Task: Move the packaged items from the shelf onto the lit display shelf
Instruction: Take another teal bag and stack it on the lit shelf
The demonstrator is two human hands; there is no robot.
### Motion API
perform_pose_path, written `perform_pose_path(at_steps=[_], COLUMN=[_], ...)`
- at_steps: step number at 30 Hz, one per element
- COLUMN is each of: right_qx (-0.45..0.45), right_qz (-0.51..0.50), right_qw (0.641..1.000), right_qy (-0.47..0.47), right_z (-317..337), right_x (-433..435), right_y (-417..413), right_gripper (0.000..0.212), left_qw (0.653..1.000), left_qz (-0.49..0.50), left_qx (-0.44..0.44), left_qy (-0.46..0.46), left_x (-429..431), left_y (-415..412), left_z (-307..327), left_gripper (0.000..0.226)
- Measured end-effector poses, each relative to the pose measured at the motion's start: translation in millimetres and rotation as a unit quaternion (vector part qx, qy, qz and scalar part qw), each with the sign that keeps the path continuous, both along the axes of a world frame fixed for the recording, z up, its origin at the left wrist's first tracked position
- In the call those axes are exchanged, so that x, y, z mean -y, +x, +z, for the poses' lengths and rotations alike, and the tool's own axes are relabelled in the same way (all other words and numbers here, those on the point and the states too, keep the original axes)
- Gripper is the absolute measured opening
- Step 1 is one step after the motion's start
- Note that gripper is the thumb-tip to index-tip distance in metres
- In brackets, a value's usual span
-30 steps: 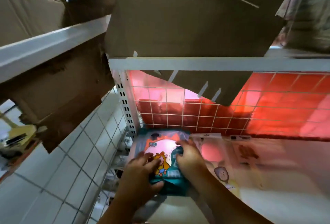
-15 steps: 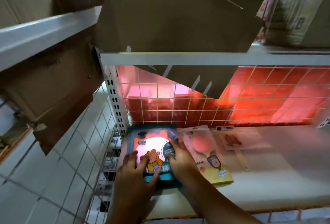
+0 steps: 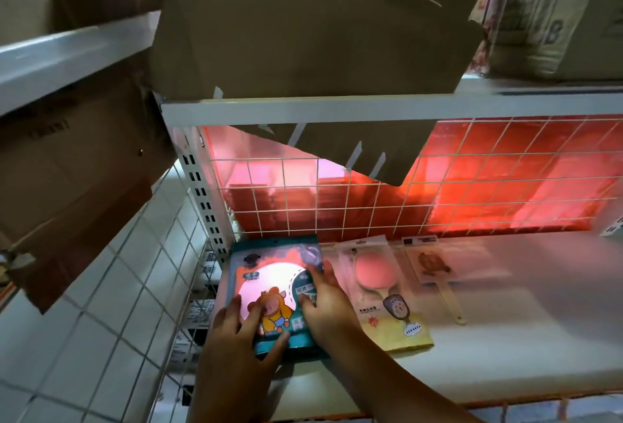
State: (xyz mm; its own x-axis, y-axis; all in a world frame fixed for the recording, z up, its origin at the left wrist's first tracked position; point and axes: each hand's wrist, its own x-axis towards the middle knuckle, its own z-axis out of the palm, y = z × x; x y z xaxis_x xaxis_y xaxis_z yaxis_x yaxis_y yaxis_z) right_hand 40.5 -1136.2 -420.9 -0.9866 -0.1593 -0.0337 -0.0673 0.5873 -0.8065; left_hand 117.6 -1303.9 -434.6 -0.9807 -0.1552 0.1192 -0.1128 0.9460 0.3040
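Observation:
A teal packaged item [image 3: 269,271] with a cartoon bear and a round pale window lies flat in the left back corner of the lit white display shelf [image 3: 505,338]. My left hand [image 3: 242,331] rests on its lower left with fingers spread flat. My right hand [image 3: 323,301] presses on its right side, fingers extended. Beside it lies a yellow-bottomed package [image 3: 381,291] holding a pink round mirror. Further right lies a clear package [image 3: 435,271] with a brown bear-shaped item on a stick.
A white wire grid [image 3: 404,186] backs the shelf, with red glow behind it. A perforated upright post [image 3: 202,193] stands at the left corner. Cardboard boxes [image 3: 303,25] sit on the shelf above and overhang. White tiled floor [image 3: 84,338] shows at left.
The view has shifted slightly; the teal package sits a little deeper into the corner, and both hands stay on top of it.

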Motion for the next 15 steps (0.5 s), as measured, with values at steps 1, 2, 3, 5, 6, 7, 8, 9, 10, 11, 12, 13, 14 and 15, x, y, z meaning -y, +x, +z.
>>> perform_pose_path(at_steps=[1, 2, 3, 5, 6, 7, 8, 9, 10, 11, 12, 13, 14, 15], right_qx=[-0.002, -0.004, -0.008, -0.010, -0.001, 0.009, 0.020, 0.028, 0.032, 0.030, 0.027, 0.023, 0.022, 0.021], right_qz=[-0.006, -0.010, -0.013, -0.027, -0.035, -0.041, -0.043, -0.044, -0.045, -0.046, -0.045, -0.043, -0.041, -0.039], right_qw=[1.000, 0.999, 0.998, 0.996, 0.994, 0.993, 0.992, 0.991, 0.990, 0.990, 0.991, 0.992, 0.992, 0.993], right_qy=[-0.014, -0.033, -0.054, -0.089, -0.101, -0.111, -0.118, -0.125, -0.129, -0.130, -0.125, -0.120, -0.115, -0.112], right_z=[-0.8, -2.2, -5.5, -14.6, -17.6, -19.0, -19.0, -18.2, -17.0, -16.6, -15.5, -15.3, -14.5, -13.7], right_x=[0.7, 2.0, 3.3, 5.3, 5.7, 6.0, 5.8, 5.7, 5.5, 5.9, 6.9, 7.8, 8.8, 9.7], right_y=[2.7, 7.1, 12.1, 20.3, 22.7, 24.0, 24.7, 24.3, 24.2, 24.2, 25.0, 26.0, 27.2, 27.9], right_gripper=[0.062, 0.062, 0.061, 0.057, 0.054, 0.051, 0.050, 0.049, 0.048, 0.048, 0.049, 0.049, 0.050, 0.050], left_qw=[1.000, 1.000, 0.999, 0.997, 0.996, 0.994, 0.992, 0.991, 0.990, 0.989, 0.989, 0.989, 0.989, 0.990], left_qz=[0.005, 0.014, 0.025, 0.047, 0.056, 0.063, 0.066, 0.067, 0.068, 0.068, 0.067, 0.068, 0.069, 0.071], left_qx=[0.003, 0.004, 0.004, 0.004, 0.006, 0.009, 0.013, 0.017, 0.020, 0.022, 0.022, 0.021, 0.023, 0.026], left_qy=[0.005, 0.016, 0.029, 0.058, 0.076, 0.093, 0.105, 0.114, 0.123, 0.130, 0.132, 0.131, 0.127, 0.122], left_x=[0.8, 2.0, 3.8, 7.8, 9.5, 11.8, 13.7, 14.6, 15.0, 14.6, 13.8, 13.2, 12.5, 12.0], left_y=[1.1, 1.6, 1.3, 0.4, -0.1, -0.9, -1.7, -2.2, -2.5, -2.3, -2.0, -2.1, -2.1, -2.2], left_z=[-0.7, -1.1, -2.1, -5.3, -7.5, -9.6, -12.3, -13.6, -13.4, -11.7, -9.4, -8.6, -7.6, -6.7], left_gripper=[0.093, 0.098, 0.100, 0.104, 0.106, 0.109, 0.111, 0.109, 0.104, 0.096, 0.088, 0.080, 0.076, 0.074])
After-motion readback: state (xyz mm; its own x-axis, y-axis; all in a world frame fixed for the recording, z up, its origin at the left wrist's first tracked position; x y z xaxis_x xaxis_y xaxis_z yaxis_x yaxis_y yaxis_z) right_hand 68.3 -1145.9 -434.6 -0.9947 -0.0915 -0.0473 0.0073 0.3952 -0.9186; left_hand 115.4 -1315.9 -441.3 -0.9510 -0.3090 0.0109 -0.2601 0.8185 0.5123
